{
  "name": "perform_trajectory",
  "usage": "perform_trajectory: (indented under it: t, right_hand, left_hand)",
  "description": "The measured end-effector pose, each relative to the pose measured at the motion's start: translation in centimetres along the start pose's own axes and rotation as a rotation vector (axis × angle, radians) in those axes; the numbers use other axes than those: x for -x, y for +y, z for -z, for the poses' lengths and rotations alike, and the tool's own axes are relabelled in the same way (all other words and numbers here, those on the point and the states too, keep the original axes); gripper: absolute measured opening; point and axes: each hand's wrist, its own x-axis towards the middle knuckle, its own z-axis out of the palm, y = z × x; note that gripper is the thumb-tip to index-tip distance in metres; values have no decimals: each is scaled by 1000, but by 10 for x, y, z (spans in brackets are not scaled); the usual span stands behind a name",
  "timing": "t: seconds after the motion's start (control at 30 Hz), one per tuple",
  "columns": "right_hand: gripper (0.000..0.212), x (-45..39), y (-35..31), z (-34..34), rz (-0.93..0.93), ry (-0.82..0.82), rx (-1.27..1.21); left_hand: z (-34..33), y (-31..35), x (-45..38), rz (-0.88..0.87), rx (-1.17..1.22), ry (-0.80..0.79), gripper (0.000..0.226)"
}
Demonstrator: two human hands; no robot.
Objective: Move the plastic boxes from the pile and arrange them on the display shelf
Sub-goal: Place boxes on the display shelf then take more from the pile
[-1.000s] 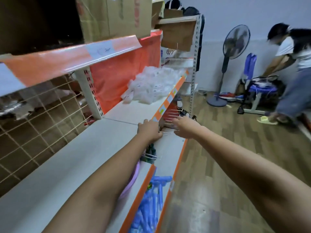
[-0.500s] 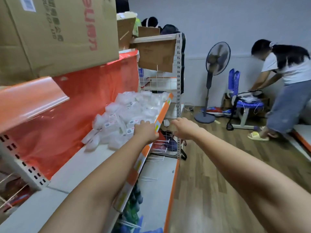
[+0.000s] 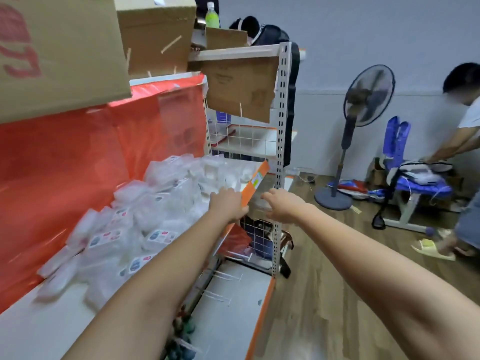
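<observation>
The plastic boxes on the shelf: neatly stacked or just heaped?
Heaped. The plastic boxes lie tilted at mixed angles on the shelf.

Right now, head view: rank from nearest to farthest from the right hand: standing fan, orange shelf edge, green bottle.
1. Orange shelf edge, just left of the right hand.
2. Standing fan, ahead and right, on the floor.
3. Green bottle, on the top shelf, far left.

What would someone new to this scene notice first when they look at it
Probably the heap of clear plastic boxes on the white shelf, bright against the red backing sheet behind it. Next, both arms reaching forward: the left hand at the shelf's orange front edge beside the heap, the right hand in the air just past it, neither holding a box.
</observation>
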Motion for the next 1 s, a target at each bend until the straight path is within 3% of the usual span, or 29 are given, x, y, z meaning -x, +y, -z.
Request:
perform_trajectory:
  t: [0.27, 0.63, 0.77, 1.0]
  right_hand:
    - [50, -85, 57, -10, 138, -31, -8]
    - [51, -240, 64, -8, 277, -17, -75]
    - [54, -291, 65, -2, 318, -31, -76]
    - [54, -338, 53, -14, 354, -328, -193]
  left_hand:
    - [-3, 2, -88, 73, 49, 100, 50]
    - [7, -94, -207, 246, 59, 150, 44]
    - [1, -128, -242, 282, 81, 57, 45]
    - [-10, -154, -281, 140, 162, -271, 63]
